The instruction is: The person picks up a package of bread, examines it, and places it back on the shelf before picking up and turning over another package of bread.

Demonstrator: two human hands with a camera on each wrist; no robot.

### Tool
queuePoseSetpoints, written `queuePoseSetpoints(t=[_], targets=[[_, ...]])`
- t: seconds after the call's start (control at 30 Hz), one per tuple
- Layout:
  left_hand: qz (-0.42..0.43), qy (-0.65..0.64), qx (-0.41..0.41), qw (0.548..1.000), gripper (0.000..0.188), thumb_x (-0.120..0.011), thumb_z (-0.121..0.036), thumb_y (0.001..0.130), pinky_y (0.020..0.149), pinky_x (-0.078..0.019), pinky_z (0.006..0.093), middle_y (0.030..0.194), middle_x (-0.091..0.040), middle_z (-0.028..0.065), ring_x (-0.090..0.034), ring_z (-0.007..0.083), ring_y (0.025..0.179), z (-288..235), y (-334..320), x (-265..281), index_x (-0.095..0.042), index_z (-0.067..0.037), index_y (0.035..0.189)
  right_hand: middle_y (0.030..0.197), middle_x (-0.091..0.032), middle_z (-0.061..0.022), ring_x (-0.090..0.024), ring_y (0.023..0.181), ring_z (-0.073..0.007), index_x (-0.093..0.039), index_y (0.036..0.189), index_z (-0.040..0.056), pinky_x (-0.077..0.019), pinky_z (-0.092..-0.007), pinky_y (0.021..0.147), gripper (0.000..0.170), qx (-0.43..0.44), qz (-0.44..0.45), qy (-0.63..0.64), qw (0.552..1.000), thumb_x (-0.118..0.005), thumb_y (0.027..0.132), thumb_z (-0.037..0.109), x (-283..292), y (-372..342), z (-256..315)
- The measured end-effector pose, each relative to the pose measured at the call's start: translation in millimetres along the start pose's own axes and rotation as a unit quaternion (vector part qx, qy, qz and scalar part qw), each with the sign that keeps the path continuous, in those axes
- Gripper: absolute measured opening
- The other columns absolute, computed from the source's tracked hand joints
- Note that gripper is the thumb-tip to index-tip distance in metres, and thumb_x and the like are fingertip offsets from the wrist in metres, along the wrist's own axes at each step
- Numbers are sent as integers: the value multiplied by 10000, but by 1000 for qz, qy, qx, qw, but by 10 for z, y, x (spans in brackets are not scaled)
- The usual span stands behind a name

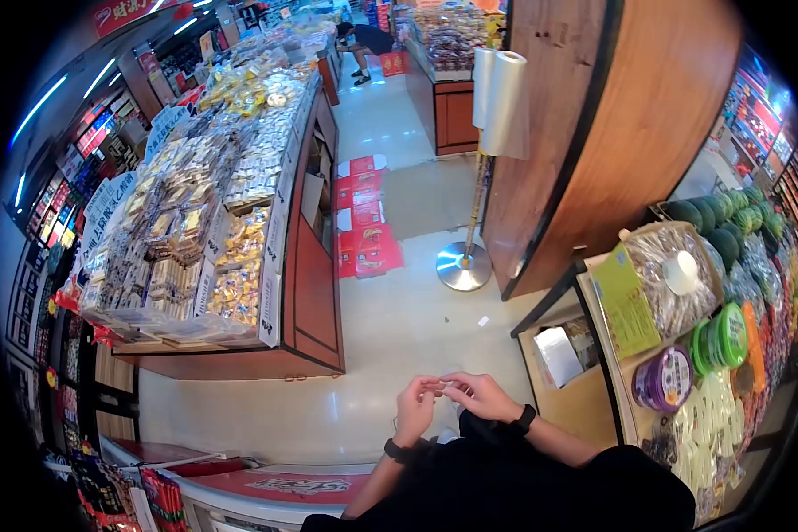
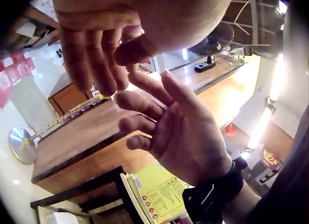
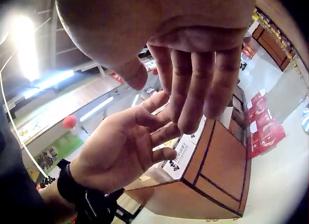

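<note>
In the head view the left hand [image 1: 415, 410] and right hand [image 1: 483, 396] meet in front of the body, fingertips close together or touching. The left wrist view has the left hand [image 2: 130, 28] above, fingers loosely bent, and the right hand [image 2: 186, 132] below with its fingers spread and slightly bent. From the right wrist, the right hand [image 3: 188, 55] hangs over the left hand [image 3: 123, 147], both with relaxed fingers. No object shows in either hand. Each wrist wears a black band.
A display counter [image 1: 315, 324] with packaged goods stands at the left. At the right are a shelf table [image 1: 576, 408], purple tub [image 1: 663, 379] and green tub [image 1: 725, 337]. Ahead are a bag-roll stand [image 1: 464, 266], wooden pillar [image 1: 629, 115], flattened red cartons [image 1: 368, 248] and a bending person [image 1: 370, 40].
</note>
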State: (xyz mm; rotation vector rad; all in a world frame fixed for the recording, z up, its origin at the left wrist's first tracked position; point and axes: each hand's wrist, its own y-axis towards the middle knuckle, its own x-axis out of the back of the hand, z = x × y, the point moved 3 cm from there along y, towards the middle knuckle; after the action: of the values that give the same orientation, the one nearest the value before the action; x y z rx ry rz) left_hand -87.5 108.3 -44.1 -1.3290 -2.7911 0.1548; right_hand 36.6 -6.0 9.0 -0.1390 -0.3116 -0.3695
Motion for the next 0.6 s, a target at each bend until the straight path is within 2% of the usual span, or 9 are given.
queuePoseSetpoints(t=[0.13, 0.23, 0.3, 0.33, 0.43, 0.6], targets=[[-47, 21, -7, 999, 291, -459, 29, 895, 717, -526, 283, 987, -705, 112, -683, 173, 849, -73, 398, 326, -602, -18, 1144, 897, -719, -120, -682, 766, -207, -610, 1232, 36, -535, -326, 725, 337, 19, 55, 20, 998, -596, 957, 231, 14, 681, -102], [-105, 43, -9, 994, 327, -457, 19, 906, 715, -529, 275, 989, -702, 103, -677, 167, 853, -137, 679, 598, -595, -25, 1200, 864, -696, -85, -647, 731, -155, -585, 1271, 32, -522, -301, 695, 356, 61, 88, 48, 993, -608, 957, 198, 21, 1280, -143], [-142, 65, -6, 988, 335, -454, 1, 926, 714, -537, 263, 982, -698, 81, -668, 151, 864, -244, 898, 745, -583, -25, 1234, 852, -694, -86, -646, 726, -163, -576, 1288, 35, -521, -307, 693, 375, 100, 108, 42, 988, -611, 957, 208, 68, 1677, -30], [-150, 72, -6, 986, 381, -476, 0, 920, 710, -538, 257, 1013, -690, 88, -668, 152, 865, -285, 1009, 806, -563, -25, 1290, 846, -692, -86, -645, 724, -167, -572, 1297, 37, -521, -311, 693, 384, 115, 117, 41, 986, -613, 958, 213, 82, 1856, 14], [-154, 76, -25, 985, 422, -511, 7, 911, 711, -543, 261, 1070, -674, 96, -670, 161, 864, -422, 1333, 895, -537, -21, 1331, 844, -693, -93, -649, 725, -179, -568, 1314, 59, -518, -315, 689, 402, 156, 164, 62, 972, -620, 955, 231, 98, 2426, 36], [-226, 64, -6, 972, 460, -541, 11, 906, 711, -551, 268, 1109, -656, 104, -661, 154, 867, -430, 1695, 1113, -509, -23, 1364, 841, -701, -93, -655, 711, -204, -562, 1336, 99, -516, -323, 684, 409, 187, 232, 54, 953, -619, 951, 226, 55, 3121, 134]])
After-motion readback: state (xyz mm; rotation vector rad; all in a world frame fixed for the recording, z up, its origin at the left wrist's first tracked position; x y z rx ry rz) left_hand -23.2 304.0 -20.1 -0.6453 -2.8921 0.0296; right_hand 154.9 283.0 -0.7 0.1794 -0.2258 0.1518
